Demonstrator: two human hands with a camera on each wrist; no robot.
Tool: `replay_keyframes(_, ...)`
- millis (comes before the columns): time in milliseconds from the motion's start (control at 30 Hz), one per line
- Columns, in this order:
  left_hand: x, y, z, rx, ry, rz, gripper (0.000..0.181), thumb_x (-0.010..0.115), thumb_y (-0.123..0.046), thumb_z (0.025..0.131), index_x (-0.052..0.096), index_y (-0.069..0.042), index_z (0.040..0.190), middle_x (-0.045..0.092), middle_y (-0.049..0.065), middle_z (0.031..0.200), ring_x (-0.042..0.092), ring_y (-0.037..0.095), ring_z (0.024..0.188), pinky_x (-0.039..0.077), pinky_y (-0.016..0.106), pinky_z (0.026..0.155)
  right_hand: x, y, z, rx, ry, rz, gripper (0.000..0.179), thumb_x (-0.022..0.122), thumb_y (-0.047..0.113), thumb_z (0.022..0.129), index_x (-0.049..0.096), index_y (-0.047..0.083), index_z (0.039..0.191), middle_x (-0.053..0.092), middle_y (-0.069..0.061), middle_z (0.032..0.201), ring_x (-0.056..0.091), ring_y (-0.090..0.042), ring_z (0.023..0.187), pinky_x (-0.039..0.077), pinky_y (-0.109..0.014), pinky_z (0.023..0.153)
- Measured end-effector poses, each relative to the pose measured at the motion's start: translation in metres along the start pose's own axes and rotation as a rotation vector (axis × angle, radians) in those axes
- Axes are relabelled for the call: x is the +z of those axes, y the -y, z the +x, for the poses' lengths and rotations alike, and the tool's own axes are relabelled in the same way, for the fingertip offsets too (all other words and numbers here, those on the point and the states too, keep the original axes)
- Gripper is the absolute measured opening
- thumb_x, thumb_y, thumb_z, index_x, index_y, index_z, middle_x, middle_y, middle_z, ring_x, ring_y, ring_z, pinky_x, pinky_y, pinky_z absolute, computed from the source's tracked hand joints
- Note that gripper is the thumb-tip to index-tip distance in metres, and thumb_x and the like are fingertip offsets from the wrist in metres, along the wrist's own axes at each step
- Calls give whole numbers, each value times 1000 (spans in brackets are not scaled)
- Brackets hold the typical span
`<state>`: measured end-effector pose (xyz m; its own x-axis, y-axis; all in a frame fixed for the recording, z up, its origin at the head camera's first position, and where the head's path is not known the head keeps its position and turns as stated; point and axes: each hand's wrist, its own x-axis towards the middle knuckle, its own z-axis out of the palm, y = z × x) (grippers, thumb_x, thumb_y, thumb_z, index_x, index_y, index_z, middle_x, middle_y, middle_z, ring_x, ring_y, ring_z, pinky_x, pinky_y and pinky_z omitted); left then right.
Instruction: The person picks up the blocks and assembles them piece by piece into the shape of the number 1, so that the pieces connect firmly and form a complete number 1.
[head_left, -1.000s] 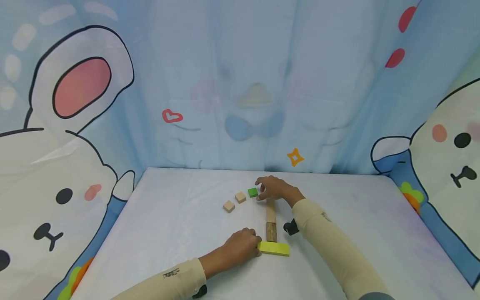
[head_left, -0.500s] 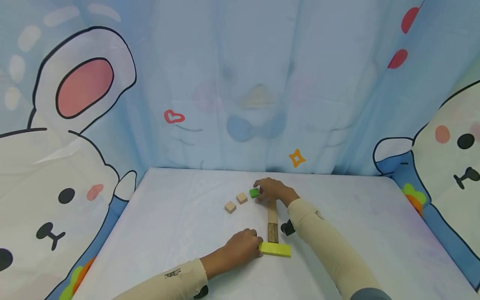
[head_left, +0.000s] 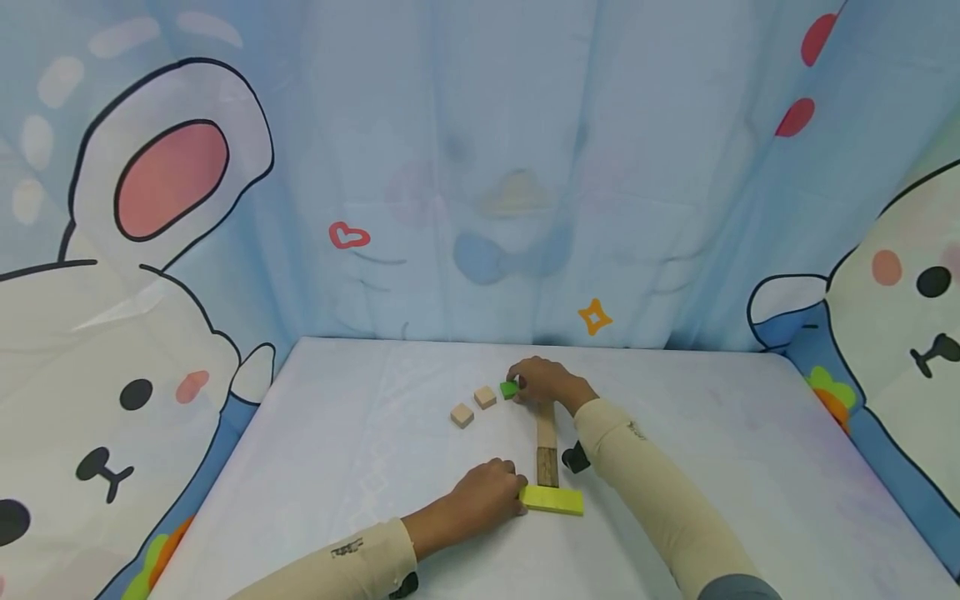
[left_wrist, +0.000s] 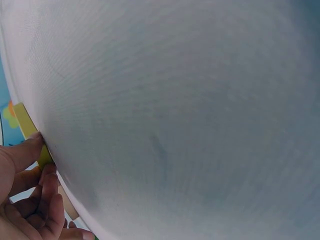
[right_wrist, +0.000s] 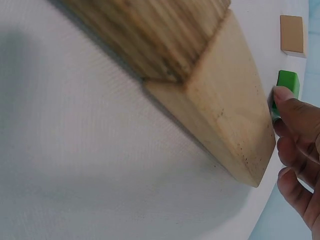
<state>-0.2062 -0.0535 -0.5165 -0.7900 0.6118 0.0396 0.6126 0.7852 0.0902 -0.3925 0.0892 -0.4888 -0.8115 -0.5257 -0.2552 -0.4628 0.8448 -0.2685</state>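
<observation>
In the head view my left hand [head_left: 485, 498] pinches the left end of a long yellow block [head_left: 553, 500] lying crosswise. The left wrist view shows the thumb and fingers about that yellow block [left_wrist: 26, 122]. My right hand [head_left: 546, 380] is farther back, its thumb and index finger pinching a small green block [head_left: 509, 389]. The thumb is against the green block [right_wrist: 287, 80] in the right wrist view; the index finger is mostly hidden. A dark-grained wooden block [head_left: 547, 467] and a pale wooden block [head_left: 547, 425] form a line from the yellow block toward my right hand.
Two small plain wooden cubes, a nearer cube [head_left: 462, 415] and a farther cube [head_left: 485, 397], lie left of the green block in a slanting row. A white cloth covers the table [head_left: 360, 433]. A blue printed curtain [head_left: 465, 167] hangs behind its back edge.
My right hand has shifted slightly left, its fingers closing from beside the green block onto it. The left hand stays at the yellow block. The whole head view has drifted a little.
</observation>
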Motion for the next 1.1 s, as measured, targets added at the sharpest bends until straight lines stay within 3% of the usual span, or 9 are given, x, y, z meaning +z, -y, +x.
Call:
replay_keyframes(633,0,-1,0,-21,2,16,31,81,-35,84,78,-16,109,70,-5,89,50,0,71,46,14,65,5,-12,5,-25,-11,-11,39,77,22,89,67,11,125,67,-1,103,59,-16,95,51,-43,92)
replay_keyframes(1100,-2,-3,-2,-27,2,7,30,81,-34,84,78,-15,108,70,-4,89,51,0,71,46,14,64,-7,-10,-14,-55,-43,15,35,76,22,91,67,10,123,67,-4,105,60,-19,97,51,-44,92)
